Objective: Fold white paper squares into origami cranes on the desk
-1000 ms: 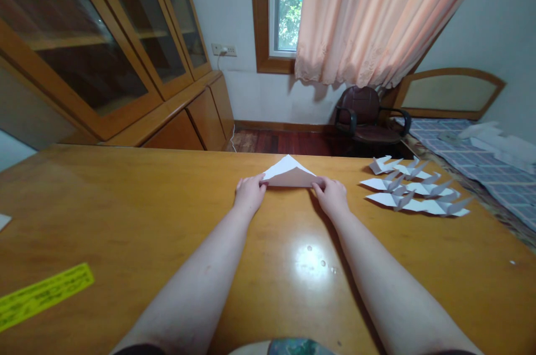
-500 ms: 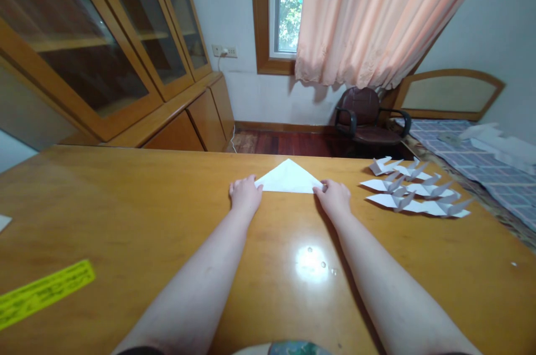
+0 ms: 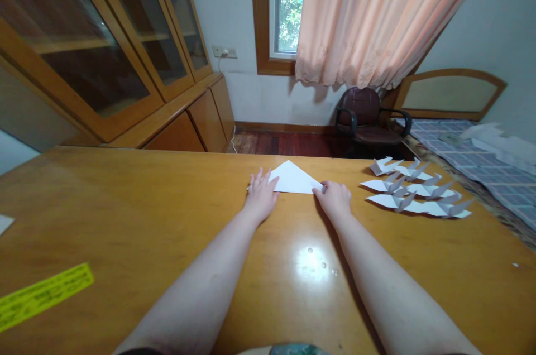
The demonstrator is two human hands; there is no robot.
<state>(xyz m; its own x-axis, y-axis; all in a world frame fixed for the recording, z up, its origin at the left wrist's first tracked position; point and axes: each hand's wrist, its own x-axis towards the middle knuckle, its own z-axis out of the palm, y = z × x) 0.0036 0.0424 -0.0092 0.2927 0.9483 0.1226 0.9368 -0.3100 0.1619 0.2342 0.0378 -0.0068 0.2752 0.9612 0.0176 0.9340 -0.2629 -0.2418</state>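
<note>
Hands flat on paper triangle (image 3: 293,179); left (image 3: 262,196) covering corner; right (image 3: 335,197) at other

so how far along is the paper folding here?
Done: a batch of finished folded paper cranes lies in rows on the wooden table, to the right of the hands. In hand: a white sheet folded into a triangle, lying flat, left hand spread on its left corner, right hand pinching the right corner. Left: every fold after this first triangle; it looks nothing like the cranes yet.
</note>
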